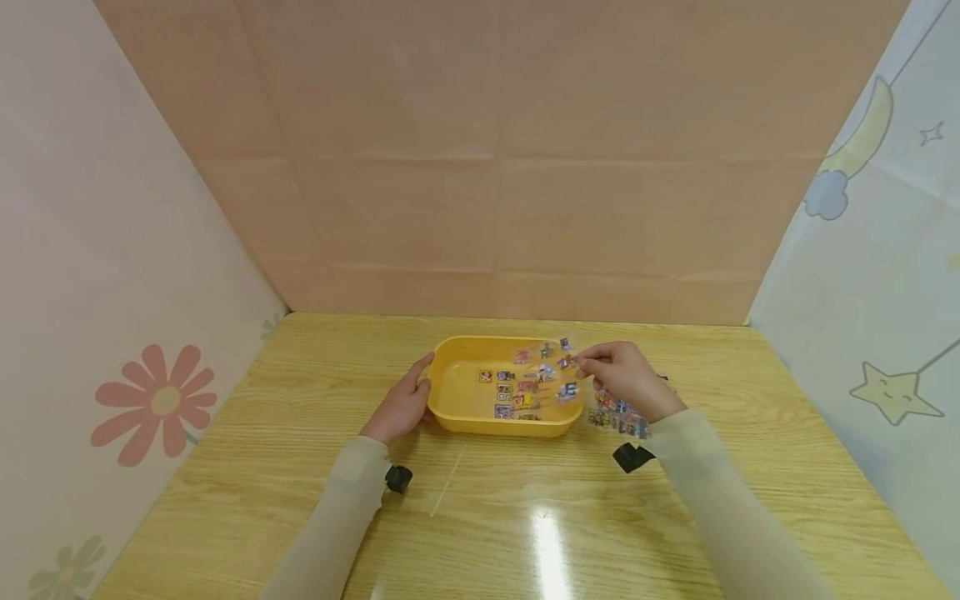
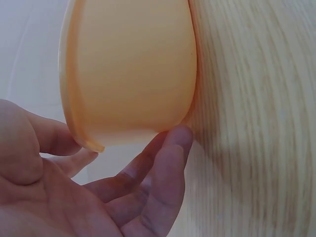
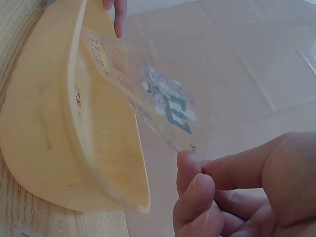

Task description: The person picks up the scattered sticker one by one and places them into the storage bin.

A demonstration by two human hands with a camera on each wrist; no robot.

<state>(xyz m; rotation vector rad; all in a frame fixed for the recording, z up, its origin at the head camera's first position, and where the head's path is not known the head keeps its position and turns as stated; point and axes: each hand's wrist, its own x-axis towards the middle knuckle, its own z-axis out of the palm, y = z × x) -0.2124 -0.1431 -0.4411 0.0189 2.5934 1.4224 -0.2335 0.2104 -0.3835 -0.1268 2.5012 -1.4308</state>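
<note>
Over yel. tub (image 1: 480, 427), clear sheet (image 3: 170, 106) pinched btwn R fingers (image 3: 196, 190), L fingers (image 2: 168, 170) gripping tub

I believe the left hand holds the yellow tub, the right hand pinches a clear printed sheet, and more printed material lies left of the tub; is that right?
The head view shows the other printed material right of the yellow tub, not left; the rest is correct.

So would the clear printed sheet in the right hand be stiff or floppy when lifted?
The clear printed sheet is probably very light, since the right hand pinches it at one edge. It may be bendy but not limp: it extends fairly flat over the yellow tub. It could be slippery, as its transparent surface looks smooth.
</note>
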